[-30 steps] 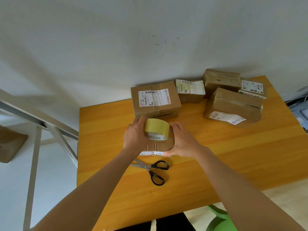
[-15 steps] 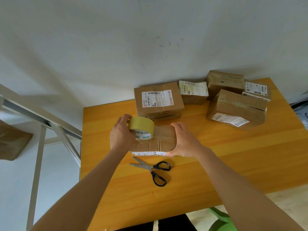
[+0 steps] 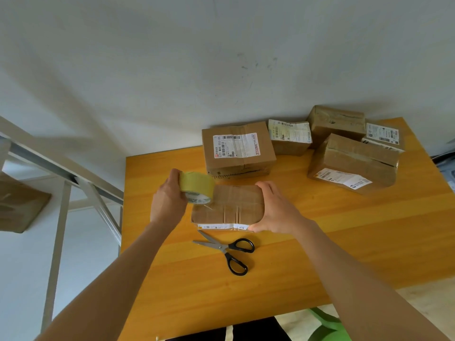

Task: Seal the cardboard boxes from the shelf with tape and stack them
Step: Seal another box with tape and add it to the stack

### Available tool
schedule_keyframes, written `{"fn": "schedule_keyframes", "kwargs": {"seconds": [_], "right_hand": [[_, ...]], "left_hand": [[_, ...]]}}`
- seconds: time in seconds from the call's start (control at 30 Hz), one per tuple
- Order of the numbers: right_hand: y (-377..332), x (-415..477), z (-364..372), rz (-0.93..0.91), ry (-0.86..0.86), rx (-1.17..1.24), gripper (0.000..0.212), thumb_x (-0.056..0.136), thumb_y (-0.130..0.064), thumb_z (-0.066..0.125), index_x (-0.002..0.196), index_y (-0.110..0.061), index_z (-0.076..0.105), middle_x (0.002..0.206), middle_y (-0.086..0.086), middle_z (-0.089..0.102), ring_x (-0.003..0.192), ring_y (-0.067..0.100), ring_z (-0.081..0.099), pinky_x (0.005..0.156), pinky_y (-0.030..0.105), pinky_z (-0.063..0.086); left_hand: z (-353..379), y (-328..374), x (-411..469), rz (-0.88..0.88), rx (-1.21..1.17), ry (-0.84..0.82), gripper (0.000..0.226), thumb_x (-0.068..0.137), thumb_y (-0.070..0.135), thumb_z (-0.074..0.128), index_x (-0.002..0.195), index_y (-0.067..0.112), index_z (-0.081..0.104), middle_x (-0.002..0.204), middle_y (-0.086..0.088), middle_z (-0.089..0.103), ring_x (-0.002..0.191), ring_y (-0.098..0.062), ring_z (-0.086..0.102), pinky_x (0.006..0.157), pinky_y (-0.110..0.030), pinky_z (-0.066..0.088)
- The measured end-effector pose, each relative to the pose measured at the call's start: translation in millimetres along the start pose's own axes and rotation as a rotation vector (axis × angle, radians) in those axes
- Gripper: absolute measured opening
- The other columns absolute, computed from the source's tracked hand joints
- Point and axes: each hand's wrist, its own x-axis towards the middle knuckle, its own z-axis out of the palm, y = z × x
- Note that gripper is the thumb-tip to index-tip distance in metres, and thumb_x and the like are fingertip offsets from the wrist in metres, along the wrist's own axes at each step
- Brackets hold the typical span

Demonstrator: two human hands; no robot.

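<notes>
On the surface [image 3: 344, 242] I see other boxes [image 3: 352, 163] crowding from 12 to 2 o'clock, the rear ones partly hidden. At centre the right hand [image 3: 275, 210] clasps the 3 o'clock end of the small box [image 3: 234, 205], covering it. The left hand [image 3: 167, 203] grips the tape roll [image 3: 197, 187] over its 9 o'clock corner, with scissors [image 3: 226, 252] at 6.

Orange wooden table [image 3: 344, 242]: taped box [image 3: 226, 207] near centre, scissors [image 3: 226, 252] just before it, more boxes [image 3: 352, 163] behind.
</notes>
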Motion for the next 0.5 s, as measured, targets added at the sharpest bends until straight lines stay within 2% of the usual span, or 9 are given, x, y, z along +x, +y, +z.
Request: {"fn": "schedule_keyframes", "kwargs": {"seconds": [0.13, 0.23, 0.3, 0.4, 0.5], "right_hand": [[0, 0, 0, -0.001, -0.005, -0.001, 0.112, 0.055, -0.049, 0.087, 0.141, -0.024, 0.021, 0.137, -0.006, 0.025, 0.12, 0.016, 0.04, 0.094, 0.037, 0.047], [0, 0, 0, 0.002, -0.003, -0.008, 0.112, 0.055, -0.049, 0.088, 0.142, -0.024, 0.021, 0.138, -0.005, 0.025, 0.12, 0.017, 0.04, 0.094, 0.037, 0.047], [0, 0, 0, 0.006, -0.001, -0.012, 0.112, 0.055, -0.049, 0.088, 0.142, -0.024, 0.021, 0.138, -0.005, 0.025, 0.12, 0.016, 0.041, 0.093, 0.036, 0.047], [0, 0, 1, 0.013, -0.002, -0.01, 0.112, 0.055, -0.048, 0.088, 0.141, -0.025, 0.021, 0.137, -0.006, 0.025, 0.118, 0.016, 0.041, 0.092, 0.035, 0.048], [-1, 1, 1, 0.014, -0.004, -0.01, 0.112, 0.055, -0.048, 0.088, 0.141, -0.025, 0.02, 0.138, -0.007, 0.024, 0.118, 0.015, 0.041, 0.09, 0.034, 0.047]], "left_hand": [[-20, -19, 1, 0.173, 0.25, -0.024, 0.032, 0.082, -0.011, 0.056, 0.111, 0.002, 0.049, 0.093, -0.015, 0.055, 0.049, -0.029, 0.045, 0.042, -0.027, 0.031], [-24, -21, 0, 0.219, 0.307, -0.045, 0.035, 0.08, -0.012, 0.058, 0.111, 0.001, 0.051, 0.095, -0.016, 0.054, 0.044, -0.025, 0.036, 0.04, -0.025, 0.029], [-26, -23, 0, 0.257, 0.314, -0.044, 0.035, 0.078, -0.012, 0.06, 0.11, 0.0, 0.053, 0.093, -0.018, 0.056, 0.043, -0.026, 0.038, 0.04, -0.026, 0.031], [-26, -29, -1, 0.142, 0.244, -0.03, 0.035, 0.078, -0.01, 0.059, 0.111, -0.001, 0.054, 0.095, -0.019, 0.056, 0.06, -0.037, 0.055, 0.046, -0.033, 0.037], [-22, -31, -2, 0.045, 0.184, -0.023, 0.036, 0.076, -0.011, 0.058, 0.111, -0.002, 0.054, 0.097, -0.019, 0.056, 0.072, -0.04, 0.058, 0.05, -0.037, 0.041]]}}
